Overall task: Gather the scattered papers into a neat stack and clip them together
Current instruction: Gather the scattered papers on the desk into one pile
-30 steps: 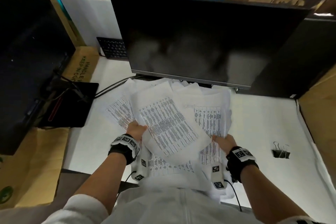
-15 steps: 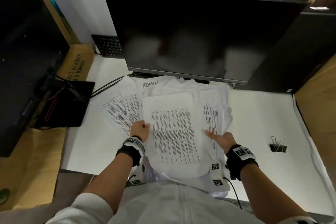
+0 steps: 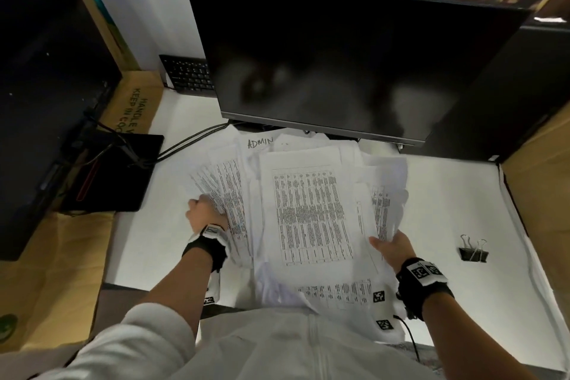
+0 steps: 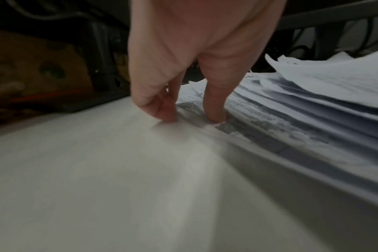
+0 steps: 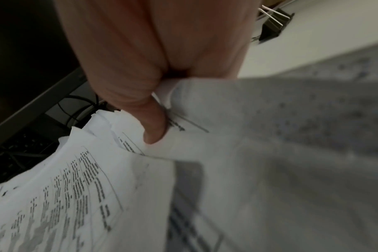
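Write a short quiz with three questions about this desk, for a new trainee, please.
1. True or false: the black clip already holds the papers together.
2. Beside the papers, the clip lies on the desk toward: A the left hand, B the right hand.
3. Fill in: the sheet near the monitor bears the handwritten word ____.
Key: 1 false; 2 B; 3 ADMIN.

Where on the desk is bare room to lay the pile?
Bare: between papers and binder clip; also between left hand and the black base. Crowded: under the monitor, where papers meet cables.
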`<state>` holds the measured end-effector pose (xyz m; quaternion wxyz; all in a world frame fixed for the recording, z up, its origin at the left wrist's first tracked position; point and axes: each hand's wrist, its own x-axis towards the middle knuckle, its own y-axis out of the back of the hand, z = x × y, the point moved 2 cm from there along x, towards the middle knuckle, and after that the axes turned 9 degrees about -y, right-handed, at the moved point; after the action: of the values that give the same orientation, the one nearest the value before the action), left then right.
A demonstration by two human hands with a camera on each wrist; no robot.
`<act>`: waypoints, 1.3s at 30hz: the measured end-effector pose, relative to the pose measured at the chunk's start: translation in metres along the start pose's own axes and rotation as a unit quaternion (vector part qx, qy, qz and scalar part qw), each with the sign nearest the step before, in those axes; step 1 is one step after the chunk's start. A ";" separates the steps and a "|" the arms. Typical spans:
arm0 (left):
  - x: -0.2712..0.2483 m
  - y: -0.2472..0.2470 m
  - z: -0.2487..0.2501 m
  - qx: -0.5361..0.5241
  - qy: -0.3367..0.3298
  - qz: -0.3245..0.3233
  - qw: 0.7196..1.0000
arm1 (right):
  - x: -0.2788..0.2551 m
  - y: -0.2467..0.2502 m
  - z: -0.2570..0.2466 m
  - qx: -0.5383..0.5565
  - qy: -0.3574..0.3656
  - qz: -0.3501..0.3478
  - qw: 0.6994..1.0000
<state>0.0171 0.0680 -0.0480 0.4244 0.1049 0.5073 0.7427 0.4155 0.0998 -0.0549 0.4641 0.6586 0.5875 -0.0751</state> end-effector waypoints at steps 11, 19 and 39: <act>0.002 0.002 -0.003 -0.010 -0.201 -0.083 0.976 | 0.006 0.012 -0.009 0.048 -0.031 0.088 0.995; -0.012 -0.008 0.014 -0.208 0.005 -0.042 0.977 | -0.005 -0.009 -0.011 0.010 -0.014 0.051 0.999; 0.012 -0.041 0.005 -0.411 0.124 -0.227 0.874 | -0.015 -0.032 -0.065 -0.094 0.022 -0.054 0.994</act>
<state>0.0335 0.0851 -0.0835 0.5199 -0.2901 0.2150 0.7742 0.3553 0.1311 -0.0258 0.5062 0.5813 0.6363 -0.0301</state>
